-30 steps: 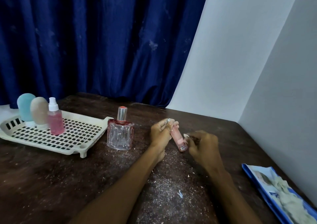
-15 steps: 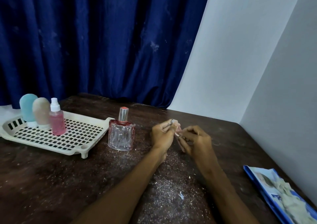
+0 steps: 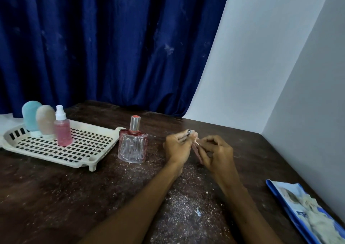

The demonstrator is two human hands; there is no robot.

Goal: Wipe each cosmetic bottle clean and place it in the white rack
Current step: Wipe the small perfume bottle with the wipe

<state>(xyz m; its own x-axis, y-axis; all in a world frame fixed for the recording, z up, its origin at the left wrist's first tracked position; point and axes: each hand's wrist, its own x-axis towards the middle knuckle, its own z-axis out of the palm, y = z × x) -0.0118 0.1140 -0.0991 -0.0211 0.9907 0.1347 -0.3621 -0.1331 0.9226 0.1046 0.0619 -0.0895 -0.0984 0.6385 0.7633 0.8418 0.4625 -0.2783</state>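
The person holds a small bottle [image 3: 196, 150] with both hands, above the table [image 3: 56, 197], near its middle. The bottle is pink with a silver cap and it leans, cap up and away from the person. The left hand [image 3: 177, 146] grips its upper part, with the fingers curled round it just under the cap. The right hand [image 3: 216, 154] has its fingers curled against the lower part and pinches it. A small white bit shows at the right fingertips; what it is cannot be told. Most of the bottle is hidden between the two hands.

Left of the hands a clear glass bottle [image 3: 133, 148] with a silver and red cap stands upright on the table, just beside the corner of the white rack [image 3: 84, 164]. In the rack, at its far left end, three bottles stand upright and close together: a teal one [image 3: 30, 114], a beige one [image 3: 45, 120] and a pink spray bottle [image 3: 62, 131] with a white top.

The dark table is covered with fine pale crumbs under the arms. At the right edge lies a blue pack [image 3: 280, 193] with crumpled white material on it. Behind the table hangs a blue curtain [image 3: 102, 47].
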